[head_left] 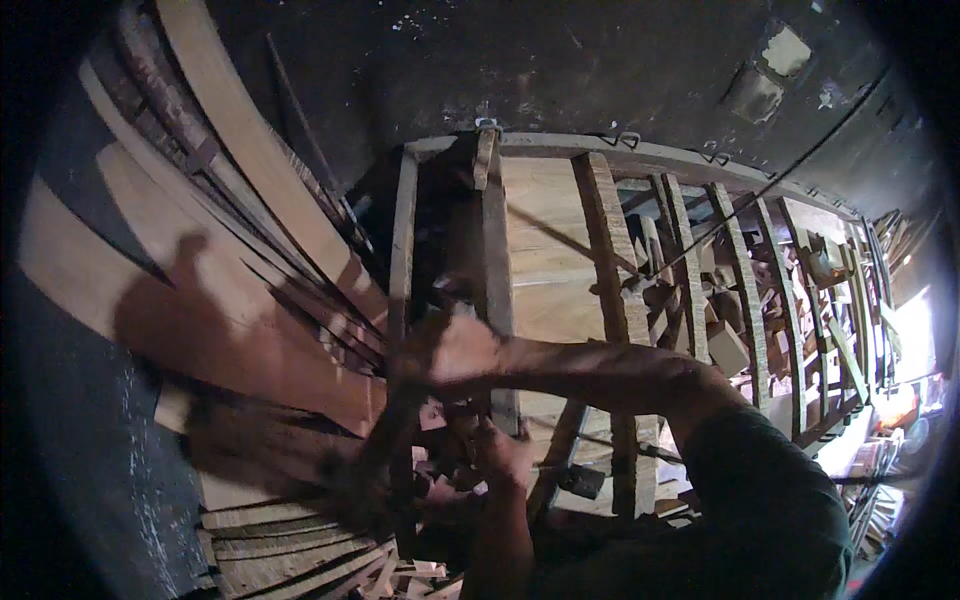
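Observation:
My right hand [462, 350] is a closed, motion-smeared fist, reaching leftward over the near-left end of a slatted wooden frame [400, 240]. A dark blurred shape runs down and left from that fist; I cannot make out what it is. Below it, my left hand [507, 456] is closed around the lower end of a narrow wooden bar [496, 270] that lies across the frame. Pale plywood-like boards [548, 230] lie just right of the bar. A dark tool with a blocky head [580, 480] rests on the frame, right of my left hand.
Long curved-looking wooden boards [230, 90] lean or lie at the left. Several rough slats [610, 230] cross the frame, with wood offcuts [728, 347] beneath. Metal hooks [625, 140] line its far rail. A thin dark rod [775, 180] slants over the right. Stacked planks [280, 545] sit lower left.

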